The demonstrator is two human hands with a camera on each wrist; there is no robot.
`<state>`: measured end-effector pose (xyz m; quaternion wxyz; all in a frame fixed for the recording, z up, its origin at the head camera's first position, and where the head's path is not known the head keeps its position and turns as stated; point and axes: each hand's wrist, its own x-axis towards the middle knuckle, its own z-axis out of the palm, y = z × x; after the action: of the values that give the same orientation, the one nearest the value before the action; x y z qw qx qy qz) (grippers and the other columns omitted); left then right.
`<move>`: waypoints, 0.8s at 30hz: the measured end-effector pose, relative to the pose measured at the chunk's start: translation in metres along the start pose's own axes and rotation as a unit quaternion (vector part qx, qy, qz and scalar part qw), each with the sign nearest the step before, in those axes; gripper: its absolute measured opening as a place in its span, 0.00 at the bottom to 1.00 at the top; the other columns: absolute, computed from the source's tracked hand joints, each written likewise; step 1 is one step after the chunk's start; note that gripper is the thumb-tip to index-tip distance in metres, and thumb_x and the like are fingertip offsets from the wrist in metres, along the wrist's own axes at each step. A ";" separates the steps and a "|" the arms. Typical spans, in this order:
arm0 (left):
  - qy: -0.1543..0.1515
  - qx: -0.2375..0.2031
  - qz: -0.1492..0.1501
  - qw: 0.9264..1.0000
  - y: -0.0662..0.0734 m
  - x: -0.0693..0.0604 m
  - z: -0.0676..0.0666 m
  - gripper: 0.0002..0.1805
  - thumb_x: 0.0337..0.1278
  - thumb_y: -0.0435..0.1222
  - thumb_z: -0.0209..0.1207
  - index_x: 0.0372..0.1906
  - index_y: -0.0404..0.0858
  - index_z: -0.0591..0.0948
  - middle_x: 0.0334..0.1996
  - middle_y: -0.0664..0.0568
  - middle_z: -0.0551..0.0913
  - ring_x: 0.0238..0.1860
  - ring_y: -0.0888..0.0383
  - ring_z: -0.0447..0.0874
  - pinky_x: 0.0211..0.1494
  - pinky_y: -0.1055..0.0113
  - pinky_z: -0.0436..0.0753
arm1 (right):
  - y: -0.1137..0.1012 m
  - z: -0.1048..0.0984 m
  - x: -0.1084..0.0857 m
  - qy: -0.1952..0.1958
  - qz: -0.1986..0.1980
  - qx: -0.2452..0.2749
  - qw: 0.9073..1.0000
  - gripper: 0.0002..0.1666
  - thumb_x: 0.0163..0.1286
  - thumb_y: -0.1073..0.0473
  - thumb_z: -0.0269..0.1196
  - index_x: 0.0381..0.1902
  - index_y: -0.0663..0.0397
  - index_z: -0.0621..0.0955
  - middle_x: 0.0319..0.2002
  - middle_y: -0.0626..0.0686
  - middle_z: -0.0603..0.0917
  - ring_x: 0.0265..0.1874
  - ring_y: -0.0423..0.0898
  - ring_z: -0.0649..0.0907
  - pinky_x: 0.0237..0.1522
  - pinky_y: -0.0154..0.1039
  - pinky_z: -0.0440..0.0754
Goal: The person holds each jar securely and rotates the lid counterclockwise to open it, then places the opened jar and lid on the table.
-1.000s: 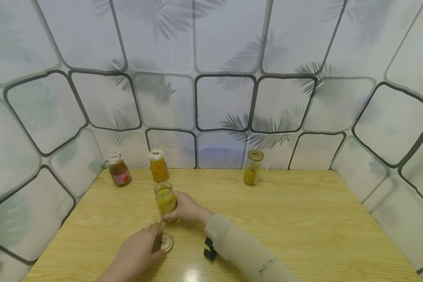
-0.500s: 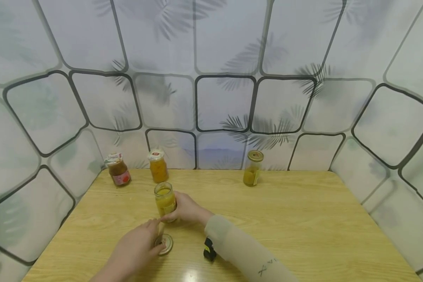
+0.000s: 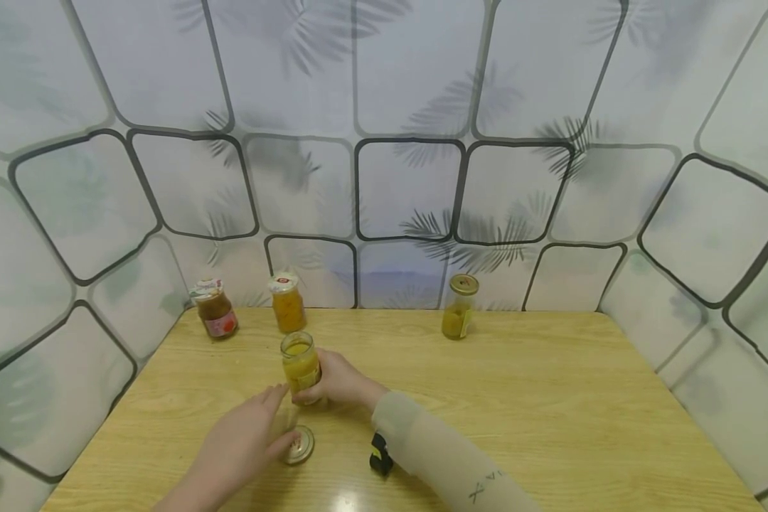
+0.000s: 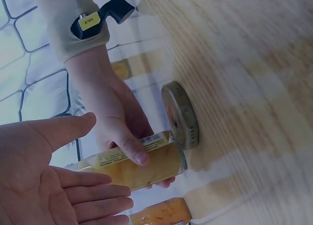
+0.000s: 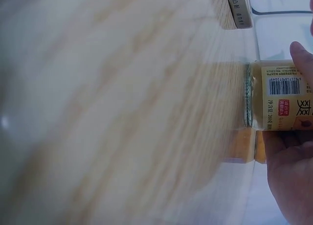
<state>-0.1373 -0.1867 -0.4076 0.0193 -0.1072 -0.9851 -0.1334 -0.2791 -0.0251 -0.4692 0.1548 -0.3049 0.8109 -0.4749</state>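
My right hand (image 3: 344, 382) grips an uncapped glass jar (image 3: 299, 368) of yellow contents, standing upright on the table left of centre. Thumb and fingers wrap its sides; in the right wrist view the jar's printed label (image 5: 286, 95) with a barcode shows. A gold metal lid (image 3: 304, 446) lies flat on the table in front of the jar. Over the lid's left side hovers my left hand (image 3: 233, 437), fingers extended and thumb spread. The left wrist view shows the left palm (image 4: 29, 186) holding nothing, with the lid (image 4: 182, 115) beyond the thumb, apart from it.
At the back left stand a jar with a pink label (image 3: 219, 316) and an orange-filled jar (image 3: 288, 306) with a white lid. A gold-lidded jar (image 3: 457, 309) stands at the back right. A patterned curtain wall (image 3: 409, 185) encloses the wooden table (image 3: 537, 419).
My left hand has drawn slightly back to the left, uncovering more of the lid, which stays on the table. My right hand and the jar have kept their place.
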 end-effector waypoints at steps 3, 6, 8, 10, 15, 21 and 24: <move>0.010 0.005 0.006 1.000 0.000 0.000 -0.002 0.41 0.59 0.51 0.75 0.69 0.28 0.77 0.64 0.29 0.83 0.60 0.34 0.87 0.60 0.39 0.86 | 0.000 0.000 0.000 0.000 0.000 -0.002 1.000 0.32 0.58 0.63 0.82 0.59 0.51 0.82 0.54 0.50 0.90 0.53 0.39 0.86 0.63 0.33 0.80; 0.015 0.007 0.009 1.000 -0.001 0.000 -0.004 0.42 0.59 0.50 0.75 0.70 0.29 0.77 0.65 0.31 0.83 0.61 0.34 0.86 0.62 0.39 0.86 | 0.001 0.000 0.000 0.000 0.002 -0.005 1.000 0.32 0.58 0.63 0.82 0.59 0.51 0.82 0.54 0.50 0.89 0.52 0.38 0.86 0.63 0.33 0.80; 0.017 0.007 0.011 1.000 -0.001 0.000 -0.005 0.42 0.59 0.50 0.75 0.70 0.29 0.76 0.65 0.31 0.83 0.62 0.35 0.86 0.62 0.39 0.85 | 0.001 0.000 0.000 0.000 0.004 -0.010 1.000 0.32 0.58 0.62 0.82 0.60 0.51 0.81 0.54 0.50 0.89 0.52 0.38 0.86 0.63 0.33 0.81; 0.019 0.007 0.011 1.000 -0.001 0.001 -0.007 0.41 0.60 0.49 0.75 0.70 0.28 0.76 0.65 0.31 0.82 0.62 0.34 0.86 0.62 0.39 0.85 | 0.001 0.000 -0.001 0.002 0.008 -0.014 1.000 0.33 0.59 0.62 0.82 0.60 0.51 0.81 0.55 0.50 0.89 0.52 0.38 0.86 0.63 0.33 0.80; 0.026 0.008 0.015 1.000 -0.001 0.004 -0.011 0.41 0.62 0.48 0.73 0.71 0.27 0.75 0.66 0.29 0.81 0.62 0.33 0.85 0.63 0.38 0.85 | 0.000 0.001 -0.003 0.003 0.007 -0.009 1.000 0.33 0.59 0.63 0.82 0.60 0.51 0.82 0.55 0.51 0.89 0.52 0.38 0.86 0.62 0.33 0.81; 0.063 0.011 0.032 0.997 -0.003 0.012 -0.021 0.39 0.61 0.46 0.75 0.69 0.26 0.76 0.63 0.30 0.83 0.59 0.34 0.87 0.58 0.39 0.87 | -0.001 0.000 -0.003 -0.002 0.000 -0.011 1.000 0.35 0.59 0.63 0.82 0.63 0.51 0.81 0.57 0.51 0.89 0.53 0.37 0.85 0.63 0.33 0.80; 0.069 0.015 0.035 0.997 -0.004 0.017 -0.026 0.38 0.61 0.47 0.75 0.67 0.27 0.77 0.63 0.29 0.83 0.57 0.34 0.88 0.55 0.40 0.89 | 0.001 -0.001 -0.001 -0.002 -0.003 -0.011 1.000 0.36 0.59 0.63 0.82 0.64 0.50 0.81 0.57 0.50 0.89 0.54 0.37 0.85 0.64 0.33 0.80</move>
<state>-0.1539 -0.1937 -0.3820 0.0931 -0.1316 -0.9789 -0.1253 -0.2787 -0.0233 -0.4701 0.1516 -0.3095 0.8149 -0.4660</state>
